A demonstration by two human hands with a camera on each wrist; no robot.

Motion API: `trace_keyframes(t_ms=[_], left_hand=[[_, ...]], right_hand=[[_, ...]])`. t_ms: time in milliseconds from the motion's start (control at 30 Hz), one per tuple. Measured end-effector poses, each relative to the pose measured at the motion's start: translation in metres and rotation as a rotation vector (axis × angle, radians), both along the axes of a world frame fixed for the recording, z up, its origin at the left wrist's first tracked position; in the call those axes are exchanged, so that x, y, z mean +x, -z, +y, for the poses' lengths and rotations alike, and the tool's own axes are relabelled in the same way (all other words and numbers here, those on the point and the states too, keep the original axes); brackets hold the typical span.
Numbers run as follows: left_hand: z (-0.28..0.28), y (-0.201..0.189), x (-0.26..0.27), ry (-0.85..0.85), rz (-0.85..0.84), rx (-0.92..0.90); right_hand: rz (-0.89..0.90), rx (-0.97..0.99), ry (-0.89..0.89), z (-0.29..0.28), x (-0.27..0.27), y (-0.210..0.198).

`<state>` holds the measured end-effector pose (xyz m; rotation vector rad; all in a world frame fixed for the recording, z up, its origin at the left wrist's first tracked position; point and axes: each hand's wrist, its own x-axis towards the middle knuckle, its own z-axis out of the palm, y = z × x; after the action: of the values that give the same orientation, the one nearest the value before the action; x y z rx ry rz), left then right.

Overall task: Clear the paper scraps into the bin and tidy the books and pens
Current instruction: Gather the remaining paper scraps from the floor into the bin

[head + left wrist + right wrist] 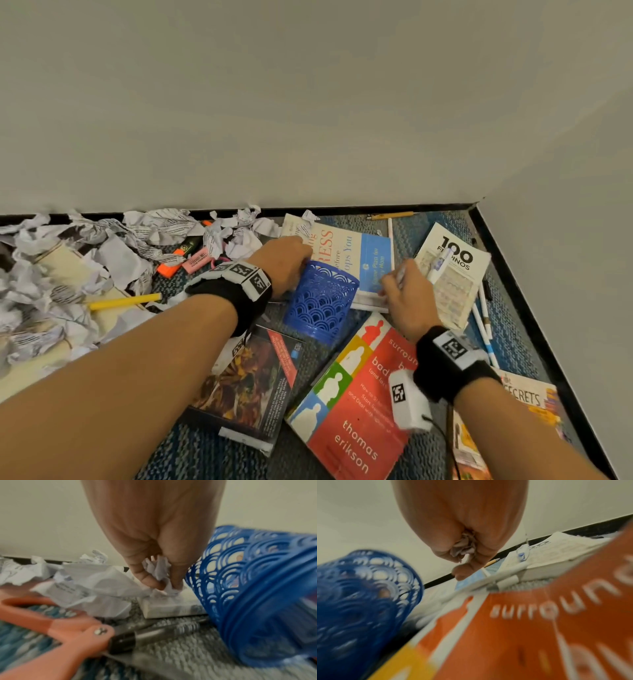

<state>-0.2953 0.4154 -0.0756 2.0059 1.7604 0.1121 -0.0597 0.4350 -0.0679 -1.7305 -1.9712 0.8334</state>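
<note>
My left hand (291, 260) sits at the left rim of a blue lattice cup (322, 301). In the left wrist view this hand (164, 586) pinches a crumpled paper scrap (158, 569) on the corner of the white and blue book (171, 604). My right hand (394, 279) is over the same book's (346, 257) blue edge. In the right wrist view the right hand (464, 566) is curled round a paper scrap (464, 547). A heap of paper scraps (102, 253) lies at the left. The red book (356, 394) lies below the cup.
A dark book (253, 380), a "100" book (452, 274) with a white pen (438, 267) on it and a "Secrets" book (527, 401) lie on the carpet. Highlighters (169, 269), a yellow marker (123, 301), a pencil (394, 216), pens (483, 322) and orange scissors (60, 628) are scattered. Walls (565, 240) close the back and right.
</note>
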Motion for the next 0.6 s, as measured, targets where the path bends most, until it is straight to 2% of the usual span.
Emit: trace_keyframes(t_ms=[133,233,400,500,600], left_hand=[[0.010,-0.002,-0.003,-0.223,-0.052,0.117],[0.018,-0.009,-0.004,-0.299,-0.091,0.163],[0.035,-0.015,-0.007,-0.189,-0.094,0.113],[0.044,-0.009,-0.006,-0.037,0.023,0.026],[0.051,-0.003,-0.009,0.038,0.115,0.059]], right_hand=[[0.020,0.008,0.089,0.053,-0.004,-0.010],[-0.150,-0.065,0.061,0.090,-0.015,-0.008],[-0.429,-0.144,0.021,0.121,-0.030,0.011],[-0.456,-0.181,0.075,0.130,-0.035,0.018],[-0.441,-0.186,0.116,0.139,-0.038,0.024]])
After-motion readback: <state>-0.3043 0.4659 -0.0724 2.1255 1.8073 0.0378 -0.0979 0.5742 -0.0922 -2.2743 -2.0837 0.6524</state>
